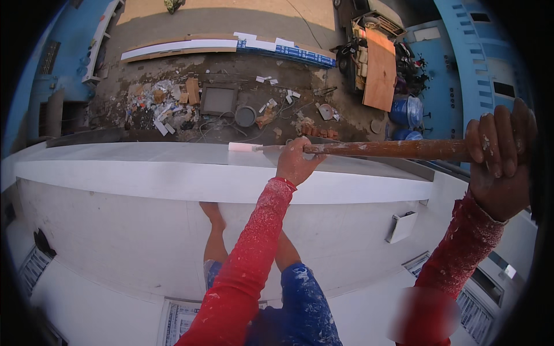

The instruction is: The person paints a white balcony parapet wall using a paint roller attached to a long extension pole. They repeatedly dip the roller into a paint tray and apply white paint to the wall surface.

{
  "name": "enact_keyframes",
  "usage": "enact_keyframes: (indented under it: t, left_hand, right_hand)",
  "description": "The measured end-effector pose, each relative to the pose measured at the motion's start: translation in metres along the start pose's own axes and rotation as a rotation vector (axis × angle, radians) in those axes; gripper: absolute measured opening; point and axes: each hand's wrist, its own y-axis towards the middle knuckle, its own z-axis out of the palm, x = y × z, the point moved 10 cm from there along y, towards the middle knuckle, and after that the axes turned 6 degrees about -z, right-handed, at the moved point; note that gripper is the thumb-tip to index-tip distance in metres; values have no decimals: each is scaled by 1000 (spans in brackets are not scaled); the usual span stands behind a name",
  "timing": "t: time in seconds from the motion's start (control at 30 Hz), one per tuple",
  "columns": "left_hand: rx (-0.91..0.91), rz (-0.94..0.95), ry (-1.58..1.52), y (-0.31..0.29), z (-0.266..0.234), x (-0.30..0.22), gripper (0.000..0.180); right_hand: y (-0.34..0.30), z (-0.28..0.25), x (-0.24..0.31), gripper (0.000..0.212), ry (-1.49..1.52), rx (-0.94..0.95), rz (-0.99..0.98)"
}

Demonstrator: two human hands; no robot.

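A paint roller with a long wooden pole [398, 150] lies across my view, its pale, pinkish-white roller head [241, 147] pointing left. My left hand [297, 163] is closed around the pole close to the roller frame. At the far right, my right hand [499, 153] grips the other end, fingers wrapped round the wood. Below the roller head runs a long white ledge [219, 182] with a greyish top; whether the roller touches it, I cannot tell. White specks cover both red sleeves.
My bare foot [212, 214] is by the ledge's near side. Beyond the ledge is a drop to a yard with a rubbish heap [161, 106], a round tub [245, 116], a blue barrel [407, 111] and a loaded vehicle [360, 60]. A white box [401, 226] is mounted at right.
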Motion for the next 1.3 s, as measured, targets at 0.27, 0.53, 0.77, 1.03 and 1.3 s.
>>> enact_keyframes:
  t: [0.27, 0.53, 0.77, 1.03, 1.3]
  left_hand:
    - [146, -82, 191, 18, 46, 117, 40]
    - [75, 119, 186, -17, 50, 78, 38]
    - [-7, 127, 134, -1, 52, 94, 33]
    - [-34, 111, 107, 13, 58, 117, 33]
    - [76, -8, 113, 24, 68, 153, 31]
  right_hand:
    - [-125, -3, -135, 26, -95, -312, -30]
    - [-165, 17, -182, 26, -10, -271, -101]
    - [-177, 7, -144, 39, -109, -367, -116]
    - [-174, 6, -174, 40, -75, -355, -99]
    - [-166, 11, -207, 31, -34, -309, -98]
